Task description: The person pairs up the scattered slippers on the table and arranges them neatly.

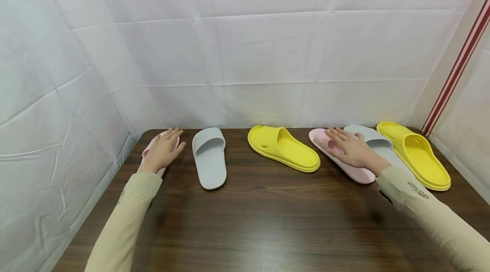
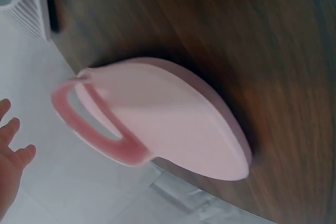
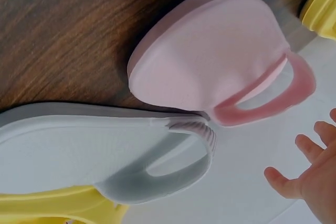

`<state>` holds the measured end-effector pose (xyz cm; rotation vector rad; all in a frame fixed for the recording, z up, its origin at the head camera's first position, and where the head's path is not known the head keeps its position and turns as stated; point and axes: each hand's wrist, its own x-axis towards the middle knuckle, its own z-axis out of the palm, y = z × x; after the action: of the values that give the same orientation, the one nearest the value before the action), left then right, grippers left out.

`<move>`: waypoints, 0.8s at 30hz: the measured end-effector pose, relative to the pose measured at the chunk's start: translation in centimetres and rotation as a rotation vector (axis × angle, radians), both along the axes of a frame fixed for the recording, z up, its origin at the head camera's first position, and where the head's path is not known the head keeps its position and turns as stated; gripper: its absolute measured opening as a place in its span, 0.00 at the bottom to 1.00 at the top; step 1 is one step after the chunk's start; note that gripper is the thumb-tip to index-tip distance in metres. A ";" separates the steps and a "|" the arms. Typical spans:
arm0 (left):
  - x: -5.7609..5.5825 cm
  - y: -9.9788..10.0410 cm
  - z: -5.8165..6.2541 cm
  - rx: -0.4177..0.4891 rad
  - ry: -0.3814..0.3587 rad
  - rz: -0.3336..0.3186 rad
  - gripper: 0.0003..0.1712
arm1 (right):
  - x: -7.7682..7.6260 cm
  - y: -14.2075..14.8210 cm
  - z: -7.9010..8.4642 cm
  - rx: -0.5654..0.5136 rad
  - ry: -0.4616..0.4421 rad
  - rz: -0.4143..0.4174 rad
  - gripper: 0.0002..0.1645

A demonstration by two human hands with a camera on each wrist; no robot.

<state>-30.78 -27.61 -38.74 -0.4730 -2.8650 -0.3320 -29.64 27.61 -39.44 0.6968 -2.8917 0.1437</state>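
Observation:
In the head view my left hand [image 1: 162,151] hovers with spread fingers over a pink slipper [image 1: 144,153] at the table's left end. The left wrist view shows that pink slipper [image 2: 168,116] lying on the wood, the fingers [image 2: 9,129] apart from it. My right hand [image 1: 350,148] is stretched out, fingers splayed, over another pink slipper [image 1: 361,175]. From the right wrist, this pink slipper [image 3: 210,51] lies against a grey slipper [image 3: 79,150], and the right hand [image 3: 315,177] is off to the side, holding nothing.
A grey slipper [image 1: 210,159] and a yellow slipper [image 1: 285,148] lie between the hands on the dark wooden table [image 1: 245,229]. Right of the right hand are another grey slipper [image 1: 383,146] and a yellow slipper [image 1: 415,157]. White sheeting [image 1: 260,51] rises behind the table.

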 end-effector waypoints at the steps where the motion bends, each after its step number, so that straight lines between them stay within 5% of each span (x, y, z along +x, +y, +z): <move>1: 0.0 -0.2 -0.1 0.001 -0.002 0.004 0.30 | -0.1 0.0 0.0 0.005 0.000 -0.002 0.36; 24: 0.3 -3.2 -1.3 -0.074 -0.129 0.157 0.31 | -2.1 0.0 -0.9 0.085 -0.052 -0.022 0.36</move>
<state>-30.45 -30.80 -40.08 -0.2445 -3.0246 -0.2375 -31.75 27.63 -40.33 0.6847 -2.9692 0.0375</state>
